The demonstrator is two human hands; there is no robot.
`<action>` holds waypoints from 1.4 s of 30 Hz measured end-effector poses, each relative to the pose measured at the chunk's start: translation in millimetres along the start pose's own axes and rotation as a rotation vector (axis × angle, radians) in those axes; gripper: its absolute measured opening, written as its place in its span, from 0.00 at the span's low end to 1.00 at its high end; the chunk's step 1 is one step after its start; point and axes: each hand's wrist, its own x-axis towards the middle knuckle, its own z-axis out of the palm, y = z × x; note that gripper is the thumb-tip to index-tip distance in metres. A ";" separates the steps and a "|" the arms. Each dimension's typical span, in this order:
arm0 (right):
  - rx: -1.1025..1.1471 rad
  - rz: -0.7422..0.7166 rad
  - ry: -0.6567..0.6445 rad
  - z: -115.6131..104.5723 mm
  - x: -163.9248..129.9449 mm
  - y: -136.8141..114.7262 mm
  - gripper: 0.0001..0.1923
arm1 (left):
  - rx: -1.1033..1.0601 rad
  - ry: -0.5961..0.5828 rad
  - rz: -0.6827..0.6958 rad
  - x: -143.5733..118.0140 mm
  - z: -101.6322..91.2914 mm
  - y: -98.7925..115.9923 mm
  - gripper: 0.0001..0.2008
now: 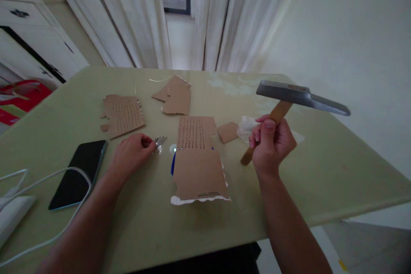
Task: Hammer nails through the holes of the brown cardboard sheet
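My right hand (271, 145) is wrapped round the wooden handle of a hammer (282, 109), raised above the table with its long metal head pointing right. Several thin metal nails (160, 140) stick out from the curled fingers of my left hand (136, 152), which rests low over the table. Between my hands lies a piece of cardboard (201, 171) with rows of small holes across its far half. Something blue (173, 165) shows from under its left edge, mostly hidden.
A second perforated cardboard piece (125, 115) lies far left, torn cardboard scraps (178, 96) behind, a small scrap (227, 132) and clear plastic bag (247, 127) to the right. A phone (78, 175), white cable (86, 180) and power strip (14, 214) are at left.
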 end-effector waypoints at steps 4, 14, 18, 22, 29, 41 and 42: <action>-0.002 0.010 -0.041 -1.2 -3.7 2.1 0.19 | -0.010 0.057 -0.020 -2.8 -2.4 2.6 0.12; 0.021 0.024 -0.055 -2.8 -6.8 3.8 0.18 | -0.741 0.408 0.025 -23.4 -5.9 47.4 0.19; 0.055 0.022 -0.030 -2.0 -5.6 4.1 0.18 | -0.878 0.250 0.048 -58.7 8.3 61.3 0.16; 0.044 0.023 -0.002 -0.4 -3.0 2.6 0.20 | -0.466 0.006 0.142 -93.7 22.9 42.3 0.14; 0.008 0.034 0.001 0.4 -0.6 3.2 0.23 | -0.170 0.087 0.352 -98.2 35.5 35.1 0.17; 0.061 0.027 -0.013 -0.2 -1.2 2.6 0.21 | -0.488 0.534 0.088 -9.5 15.0 57.9 0.12; 0.072 0.024 -0.013 0.1 -0.9 2.3 0.20 | -0.563 0.572 0.077 -6.0 19.0 56.9 0.12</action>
